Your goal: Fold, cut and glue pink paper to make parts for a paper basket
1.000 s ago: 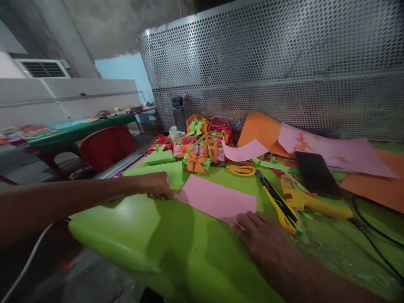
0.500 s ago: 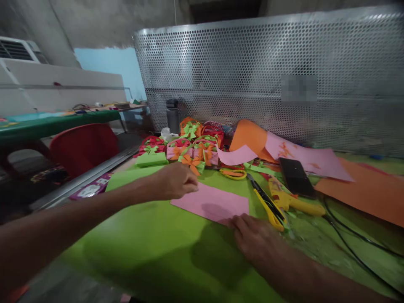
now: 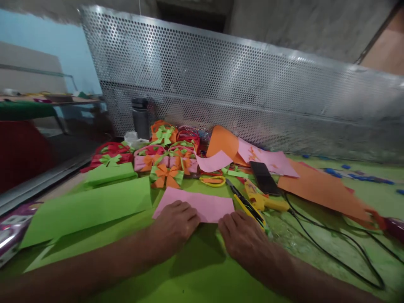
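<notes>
A: Nearest first. State of the hands?
B: Left hand [image 3: 176,221] and right hand [image 3: 241,231]: fingers curled down at the near edge of a flat, rectangular pink sheet of paper or thin card [image 3: 202,204]. Thumbs hidden; cannot tell pinch from press.
A: Where does the sheet lie?
B: On the glossy green tabletop [image 3: 192,280], straight ahead of the wearer. Left hand covers part of the left side and near edge; right hand is at the near right corner. Far edge uncovered.
A: Handling?
B: My guess: very light, stiff enough to lie flat, soft enough to bend or crease. May slide on the smooth surface unless weighted by fingertips.
A: Best hold?
B: Corners or near edge, I'd say, pads spread. A hard squeeze mid-sheet could leave a dent.
A: Just beyond?
B: Yellow-handled scissors with dark blades [image 3: 245,203], near the sheet's right edge. Keep the paper off them; a snag could tear it. To the left, a larger bright green sheet [image 3: 94,208], gently curved.
A: Farther?
B: Yellow glue gun [image 3: 263,202], flat black phone [image 3: 264,179], then small paper bags with bows [image 3: 184,162].
A: Farthest?
B: Dark grey bottle [image 3: 140,122], upright; behind it, a perforated metal panel [image 3: 221,84].
</notes>
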A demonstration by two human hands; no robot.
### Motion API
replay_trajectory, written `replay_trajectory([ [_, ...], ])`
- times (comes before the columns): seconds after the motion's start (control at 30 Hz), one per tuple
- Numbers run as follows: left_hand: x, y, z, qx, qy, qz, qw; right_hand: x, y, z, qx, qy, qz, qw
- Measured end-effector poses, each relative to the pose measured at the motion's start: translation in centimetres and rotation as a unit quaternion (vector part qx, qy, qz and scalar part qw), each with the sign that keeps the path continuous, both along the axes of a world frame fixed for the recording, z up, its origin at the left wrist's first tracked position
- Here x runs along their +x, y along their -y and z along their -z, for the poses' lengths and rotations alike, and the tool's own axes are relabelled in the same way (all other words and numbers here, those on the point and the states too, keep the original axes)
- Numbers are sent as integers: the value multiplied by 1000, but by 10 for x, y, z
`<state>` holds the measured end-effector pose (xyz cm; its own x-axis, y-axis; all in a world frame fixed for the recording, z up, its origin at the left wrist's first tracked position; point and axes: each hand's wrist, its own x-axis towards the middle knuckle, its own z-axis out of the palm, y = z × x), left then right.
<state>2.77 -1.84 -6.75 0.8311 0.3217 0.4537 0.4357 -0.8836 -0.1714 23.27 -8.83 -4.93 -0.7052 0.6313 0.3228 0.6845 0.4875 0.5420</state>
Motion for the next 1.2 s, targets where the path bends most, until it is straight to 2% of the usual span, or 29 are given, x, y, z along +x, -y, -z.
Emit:
replay_trajectory([
  [0.13,6,-4,7,73,48,29,996,4,3,-5,-3,-63,-3,998],
  [0.27,20,8,2,101,100,45,989,2,6,2,12,-114,-52,992],
  [0.47,23,19,-8,96,139,75,983,-1,2,6,-12,-125,-71,990],
  [0.6,18,16,-6,98,142,70,982,-4,-1,5,-19,-123,-68,990],
  [0.73,17,15,-3,86,154,66,982,-9,-1,4,17,-118,-63,991],
  [0.83,14,15,-3,87,181,61,978,-10,-3,4,16,-116,-58,991],
  [1.0,4,4,1,91,191,40,977,-3,-5,3,10,-100,-51,994],
  [1.2,-5,-16,6,57,191,22,980,6,-10,-3,9,-133,-57,989],
])
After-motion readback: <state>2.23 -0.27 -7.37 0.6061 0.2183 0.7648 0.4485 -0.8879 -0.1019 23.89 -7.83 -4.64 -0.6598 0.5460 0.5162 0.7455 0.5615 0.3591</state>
